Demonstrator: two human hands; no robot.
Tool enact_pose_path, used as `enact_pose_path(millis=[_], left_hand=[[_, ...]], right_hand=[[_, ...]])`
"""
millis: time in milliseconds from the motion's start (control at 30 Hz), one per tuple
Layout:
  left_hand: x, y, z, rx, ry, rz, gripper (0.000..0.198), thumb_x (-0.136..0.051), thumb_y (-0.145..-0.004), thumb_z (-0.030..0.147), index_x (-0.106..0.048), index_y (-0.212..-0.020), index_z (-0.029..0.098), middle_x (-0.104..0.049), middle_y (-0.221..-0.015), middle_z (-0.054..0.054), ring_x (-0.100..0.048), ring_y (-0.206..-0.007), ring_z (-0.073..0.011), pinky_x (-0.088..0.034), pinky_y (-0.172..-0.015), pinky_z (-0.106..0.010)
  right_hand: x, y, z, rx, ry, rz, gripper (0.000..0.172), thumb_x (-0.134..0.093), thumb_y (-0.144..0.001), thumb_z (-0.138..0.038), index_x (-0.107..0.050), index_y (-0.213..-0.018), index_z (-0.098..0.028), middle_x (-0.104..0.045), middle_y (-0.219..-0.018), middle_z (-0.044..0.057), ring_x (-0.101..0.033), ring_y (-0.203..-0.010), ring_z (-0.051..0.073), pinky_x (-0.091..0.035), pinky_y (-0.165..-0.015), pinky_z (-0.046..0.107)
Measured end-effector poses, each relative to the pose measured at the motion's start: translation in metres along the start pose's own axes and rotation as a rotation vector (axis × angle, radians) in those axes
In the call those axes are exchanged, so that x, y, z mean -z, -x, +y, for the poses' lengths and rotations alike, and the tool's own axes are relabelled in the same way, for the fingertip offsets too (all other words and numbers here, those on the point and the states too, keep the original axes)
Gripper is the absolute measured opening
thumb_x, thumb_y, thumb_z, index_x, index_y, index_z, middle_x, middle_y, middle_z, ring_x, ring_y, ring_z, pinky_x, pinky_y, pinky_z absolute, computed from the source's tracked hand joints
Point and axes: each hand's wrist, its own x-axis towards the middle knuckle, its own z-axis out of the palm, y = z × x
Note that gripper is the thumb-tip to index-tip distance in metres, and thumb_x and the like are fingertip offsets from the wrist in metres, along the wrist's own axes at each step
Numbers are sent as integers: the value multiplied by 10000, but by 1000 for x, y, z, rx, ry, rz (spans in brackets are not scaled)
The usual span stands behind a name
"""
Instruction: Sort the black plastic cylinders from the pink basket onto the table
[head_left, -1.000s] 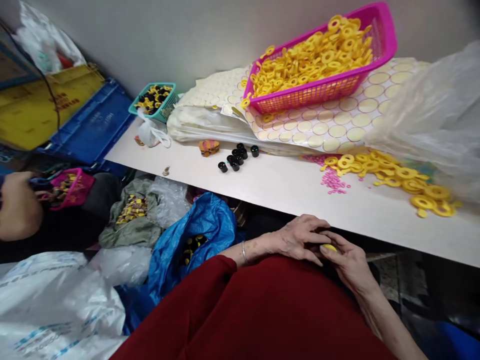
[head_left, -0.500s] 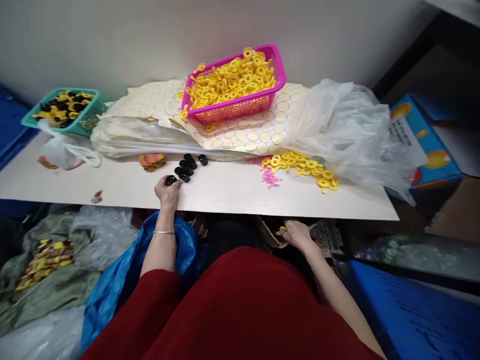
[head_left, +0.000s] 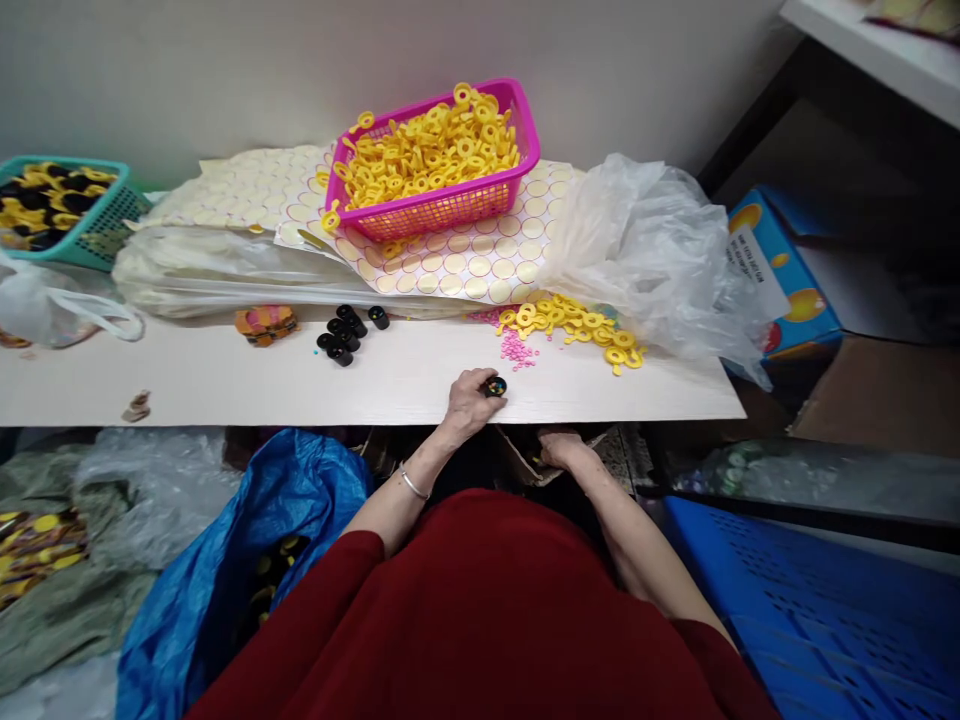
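My left hand (head_left: 469,405) grips a small black cup (head_left: 495,386) near the table's front edge. Coloured bits show in the cup's open top. Below that edge, my right hand (head_left: 564,450) is closed with its fingers curled down at a cardboard box (head_left: 517,455). A speck of yellow shows by the fingertips, too small to name. Several more black cups (head_left: 341,335) stand grouped to the left on the table. Pink beads (head_left: 517,348) lie just beyond my left hand, beside a pile of yellow ring-shaped pieces with short stems (head_left: 574,322).
A pink basket (head_left: 450,205) full of yellow pieces stands at the back on circle-printed sheets (head_left: 469,275). Clear plastic bags (head_left: 652,250) lie right of it. An orange bundle (head_left: 266,325) and a green basket (head_left: 112,220) are leftward. A blue sack (head_left: 195,580) is below.
My left hand has moved right, from the group of black cups to near the pink beads, with one cup in it. My right hand stays low by the box. The view has shifted right.
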Motion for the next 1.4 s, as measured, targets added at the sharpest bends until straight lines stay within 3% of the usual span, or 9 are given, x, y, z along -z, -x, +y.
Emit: enact_pose_path(millis=[167,267,400,533,700,900,1133,1267,1400], left_hand=[[-28,-11,22,-29,-128,-101,391,-787,-558,134,-722,-939,199,-717,-923,-17,-610,-884,-211,-514,-838,-355],[-27,-11,23,-40,-152,-142,388,-801,-583,149,-719,-960,193,-717,-955,-20,-607,-919,-206,-504,-856,-334],[-25,-9,21,-53,-153,-141,376,-821,-582,140,-721,-941,194,-715,-924,-9,-606,-885,-185,-497,-847,-314],[-26,-8,19,-66,-141,-127,392,-818,-572,118,-725,-946,194,-720,-918,-8,-607,-864,-182,-495,-823,-312],[-27,-9,18,-74,-138,-130,377,-804,-580,121,-728,-943,191,-726,-929,-11,-613,-870,-187,-497,-825,-316],[-29,-11,19,-60,-186,-140,386,-806,-582,155,-730,-956,207,-729,-949,-10,-625,-880,-197,-504,-819,-324],[-29,-11,19,-99,-204,-151,387,-803,-588,158,-723,-964,207,-733,-954,-9,-627,-887,-195,-509,-825,-326],[-29,-10,18,-104,-199,-135,393,-809,-580,148,-721,-958,210,-733,-940,-7,-626,-896,-196,-510,-840,-327],[-29,-10,18,-113,-205,-151,376,-794,-603,149,-719,-967,205,-727,-941,-12,-624,-903,-198,-513,-843,-330]], right_hand=[[18,35,20,44,-131,88,145,-638,-840,-198,-716,-940,-127,-721,-996,149,-677,-987,258,-493,-831,331],[32,50,36,145,-262,123,208,-534,-879,-266,-708,-890,-152,-717,-793,66,-669,-763,189,-475,-699,273],[47,37,34,254,-543,450,214,-522,-836,-330,-675,-799,-185,-644,-670,10,-595,-648,164,-464,-647,272],[60,7,25,49,-598,909,211,-491,-816,-270,-667,-900,-189,-678,-946,99,-620,-909,246,-478,-841,370],[66,-9,47,-327,-566,1155,364,-519,-794,-259,-584,-1125,-121,-548,-1238,222,-540,-1154,336,-441,-931,469],[63,-12,73,-448,-482,1117,449,-594,-780,-447,-609,-1085,-118,-567,-1160,198,-584,-965,317,-470,-787,437],[66,-7,74,-323,-353,1164,264,-423,-881,-331,-630,-818,-179,-597,-952,144,-565,-921,273,-449,-787,393],[63,3,67,-200,-608,1183,199,-468,-833,-354,-548,-720,-211,-596,-939,128,-541,-972,274,-436,-834,405],[59,7,53,-93,-860,961,213,-504,-778,-409,-545,-723,-208,-584,-697,41,-556,-708,190,-454,-656,318]])
